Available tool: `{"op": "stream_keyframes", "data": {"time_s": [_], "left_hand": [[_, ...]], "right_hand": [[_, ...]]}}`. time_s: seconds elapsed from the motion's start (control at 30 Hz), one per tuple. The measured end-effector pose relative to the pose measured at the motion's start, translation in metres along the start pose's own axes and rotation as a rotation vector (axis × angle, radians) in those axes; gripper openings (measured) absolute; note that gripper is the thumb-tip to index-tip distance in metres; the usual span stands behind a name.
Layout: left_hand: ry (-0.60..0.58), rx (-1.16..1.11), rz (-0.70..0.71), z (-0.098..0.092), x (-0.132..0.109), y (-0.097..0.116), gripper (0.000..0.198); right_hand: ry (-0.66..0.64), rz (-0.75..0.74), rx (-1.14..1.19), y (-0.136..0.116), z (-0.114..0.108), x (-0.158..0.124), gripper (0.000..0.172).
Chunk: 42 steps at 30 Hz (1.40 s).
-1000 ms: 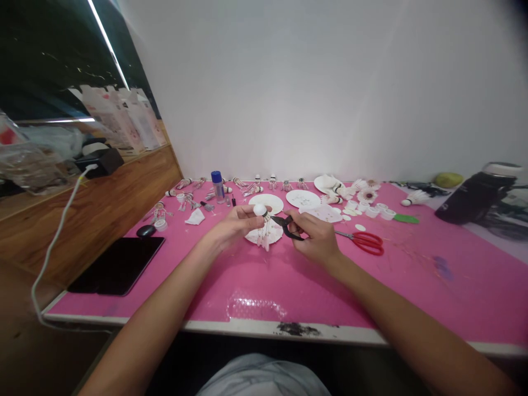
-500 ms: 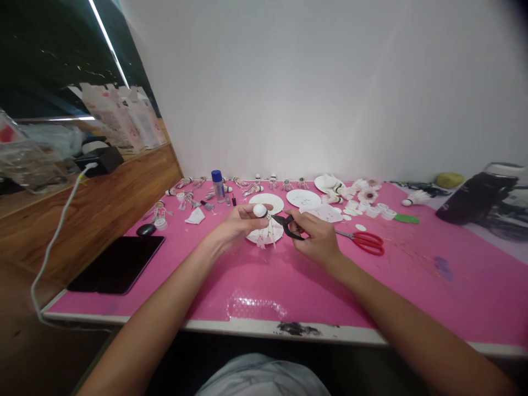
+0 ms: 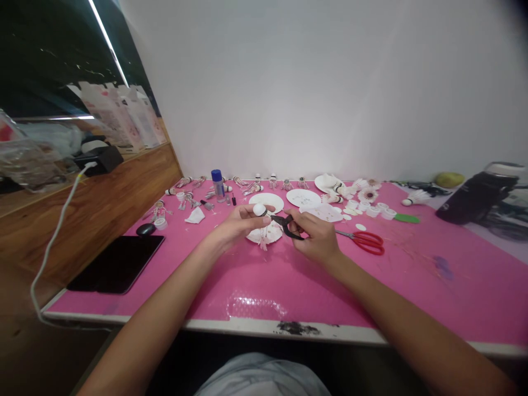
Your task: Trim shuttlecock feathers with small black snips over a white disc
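Observation:
My left hand (image 3: 239, 224) pinches a shuttlecock (image 3: 259, 209) by its white cork head, with the cut feather quills hanging down over a white plate (image 3: 275, 233). My right hand (image 3: 317, 235) is closed around the black handles of a pair of small scissors (image 3: 285, 221). Their tips touch or nearly touch the quills just under the cork, close to my left thumb; the exact contact is too small to tell.
Several trimmed shuttlecocks (image 3: 273, 181) line the wall. More white plates (image 3: 303, 198), a blue-capped bottle (image 3: 217, 186), red-handled scissors (image 3: 368, 242) and small white jars (image 3: 373, 211) lie around. A black tablet (image 3: 117, 264) is at left, a dark flask (image 3: 474, 195) at right.
The shuttlecock has turned slightly in my left hand, so its hanging quills sit a little further left. The scissors' tips have shifted slightly left.

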<state>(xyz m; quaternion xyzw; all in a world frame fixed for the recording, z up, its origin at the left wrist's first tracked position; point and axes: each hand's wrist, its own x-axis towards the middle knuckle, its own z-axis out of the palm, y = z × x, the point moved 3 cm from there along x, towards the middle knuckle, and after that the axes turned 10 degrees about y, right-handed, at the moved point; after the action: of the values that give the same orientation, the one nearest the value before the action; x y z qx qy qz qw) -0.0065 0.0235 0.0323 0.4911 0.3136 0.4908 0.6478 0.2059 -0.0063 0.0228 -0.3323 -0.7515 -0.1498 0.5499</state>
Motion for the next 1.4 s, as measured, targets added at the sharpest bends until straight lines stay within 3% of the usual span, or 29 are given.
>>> {"op": "stream_keyframes", "data": {"time_s": [0.4, 0.8, 1.4], "left_hand": [[0.052, 0.053, -0.006, -0.008, 0.004, 0.002, 0.049], [0.144, 0.02, 0.007, -0.009, 0.006, 0.002, 0.045], [0.136, 0.049, 0.02, -0.009, 0.006, 0.003, 0.044]], "right_hand": [[-0.039, 0.023, -0.032, 0.0, 0.0, 0.0, 0.045], [-0.053, 0.039, -0.021, 0.003, 0.003, 0.0, 0.042], [-0.081, 0.065, -0.001, 0.006, 0.004, -0.003, 0.042]]}}
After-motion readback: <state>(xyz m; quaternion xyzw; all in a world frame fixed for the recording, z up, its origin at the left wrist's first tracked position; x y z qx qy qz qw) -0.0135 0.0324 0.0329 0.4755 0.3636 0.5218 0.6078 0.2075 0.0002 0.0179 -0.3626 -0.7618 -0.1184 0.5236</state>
